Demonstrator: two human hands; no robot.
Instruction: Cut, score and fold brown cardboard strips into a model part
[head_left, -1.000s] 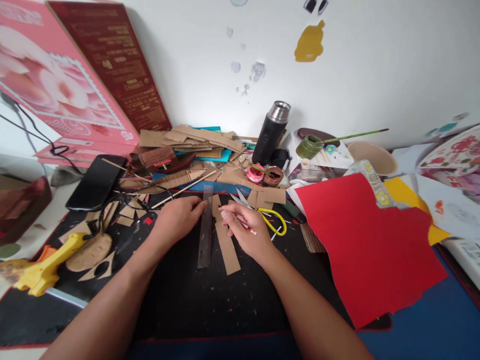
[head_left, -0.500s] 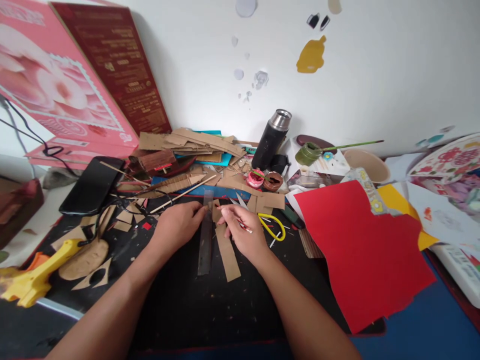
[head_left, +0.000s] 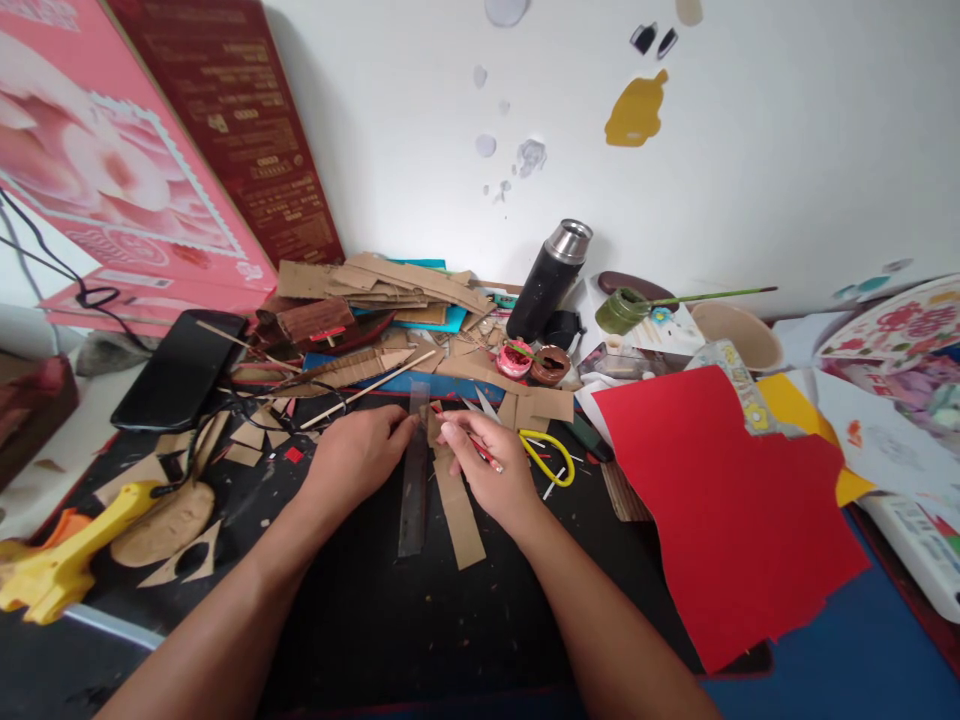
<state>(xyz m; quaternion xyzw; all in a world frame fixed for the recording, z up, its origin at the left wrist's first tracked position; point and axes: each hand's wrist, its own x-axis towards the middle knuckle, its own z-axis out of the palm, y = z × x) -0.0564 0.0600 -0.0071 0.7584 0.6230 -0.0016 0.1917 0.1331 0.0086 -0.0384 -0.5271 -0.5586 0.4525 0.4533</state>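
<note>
My right hand (head_left: 491,455) is closed around a thin red pencil (head_left: 486,452), its tip end pointing up and left over the top of a narrow cardboard strip (head_left: 459,515). The strip lies nearly straight towards me on the black mat. Just left of it rests a clear ruler (head_left: 412,500), slightly slanted. My left hand (head_left: 364,445) has its fingers curled, thumb and fingertips pressed on the ruler's upper part. Part of the strip's upper end is hidden by my right fingers. Behind my right hand are scissors with yellow handles (head_left: 556,460).
Cardboard scraps (head_left: 405,285), a black flask (head_left: 550,280) and open paint pots (head_left: 551,365) crowd the back. Red paper (head_left: 727,510) covers the right. At left lie a phone (head_left: 180,370) and a yellow glue gun (head_left: 82,560). A wooden stick (head_left: 367,390) lies behind my left hand.
The view has shifted slightly. The pencil in my right hand has tilted a little, and both hands stay almost in place at the ruler and strip.
</note>
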